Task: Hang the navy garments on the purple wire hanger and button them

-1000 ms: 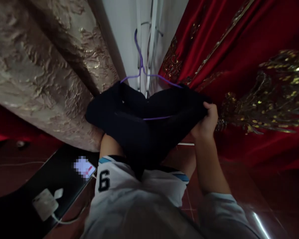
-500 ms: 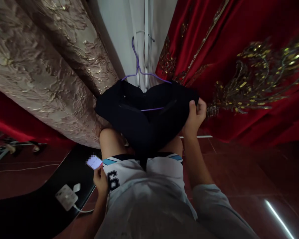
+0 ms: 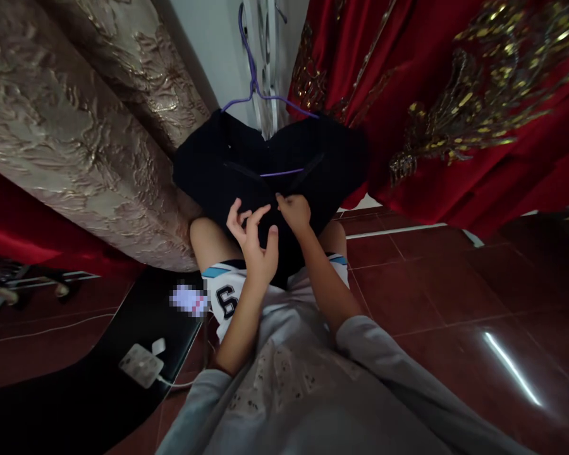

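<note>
A dark garment point(image 3: 218, 158) hangs on a purple wire hanger point(image 3: 253, 82) in front of me. My left hand point(image 3: 255, 243) is raised just below the garment's middle, its fingers spread and holding nothing. My right hand point(image 3: 294, 212) is beside it, fingers curled on the garment's dark cloth near the hanger's lower bar. My white shorts with a number 6 point(image 3: 227, 297) show below the hands.
A beige embossed curtain point(image 3: 76, 126) hangs at the left, a red drape with gold embroidery point(image 3: 455, 95) at the right. A black surface point(image 3: 76, 392) at lower left bears a phone point(image 3: 188, 299) and a white charger point(image 3: 141, 364). The floor is red tile point(image 3: 431, 284).
My right hand left the garment's right edge and came to its middle. My left hand rose from beside the phone to the garment. The view tilted down.
</note>
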A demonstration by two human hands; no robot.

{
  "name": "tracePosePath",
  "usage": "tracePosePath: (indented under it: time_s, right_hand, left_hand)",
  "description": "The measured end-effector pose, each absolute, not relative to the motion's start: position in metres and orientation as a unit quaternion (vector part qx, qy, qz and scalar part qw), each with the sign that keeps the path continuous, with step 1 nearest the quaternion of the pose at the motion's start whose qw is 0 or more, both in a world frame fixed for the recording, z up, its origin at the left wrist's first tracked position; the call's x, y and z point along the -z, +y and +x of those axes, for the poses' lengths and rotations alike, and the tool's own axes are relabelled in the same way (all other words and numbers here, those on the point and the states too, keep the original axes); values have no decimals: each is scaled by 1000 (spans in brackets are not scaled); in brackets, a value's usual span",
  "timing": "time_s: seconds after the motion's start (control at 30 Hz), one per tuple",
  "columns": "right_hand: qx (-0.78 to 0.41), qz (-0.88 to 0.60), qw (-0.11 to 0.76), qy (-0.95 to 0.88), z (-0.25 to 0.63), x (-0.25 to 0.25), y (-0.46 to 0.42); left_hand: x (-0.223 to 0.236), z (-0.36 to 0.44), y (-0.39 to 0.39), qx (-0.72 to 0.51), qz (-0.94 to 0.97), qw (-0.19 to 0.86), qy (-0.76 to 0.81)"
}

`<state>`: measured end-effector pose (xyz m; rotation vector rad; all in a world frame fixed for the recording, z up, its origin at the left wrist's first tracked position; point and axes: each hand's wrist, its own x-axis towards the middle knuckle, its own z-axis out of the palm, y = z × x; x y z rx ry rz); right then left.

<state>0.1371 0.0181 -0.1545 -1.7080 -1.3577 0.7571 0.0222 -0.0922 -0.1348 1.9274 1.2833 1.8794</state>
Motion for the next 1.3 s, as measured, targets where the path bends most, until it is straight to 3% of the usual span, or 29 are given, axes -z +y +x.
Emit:
tracePosePath:
  time_s: [0.27, 0.57, 0.7, 0.8, 1.0, 1.13, 1.3]
  right_hand:
    - [-524, -516, 405, -543, 146, 174, -23]
    - [-516, -440, 492, -546, 141, 132, -71]
    - [-573, -379, 476, -550, 139, 112, -72]
    - [-564, -362, 491, -557, 137, 77, -52]
    - [-450, -386, 619, -515, 122, -11, 8]
    - [-443, -351, 625, -539, 127, -10, 1]
    - [-419, -337, 658, -528, 136, 18, -26]
  left_hand:
    - [187, 6, -100, -560, 676, 131, 460]
    - [182, 12, -81, -604, 665, 182, 398]
    - [173, 12, -96, -639, 623, 196, 406]
    - [174, 16, -103, -634, 617, 191, 424]
    - [190, 42, -95, -561, 704, 160, 405]
    - [161, 46, -80, -523, 741, 241, 344]
    - [70, 12, -33, -659, 663, 201, 291]
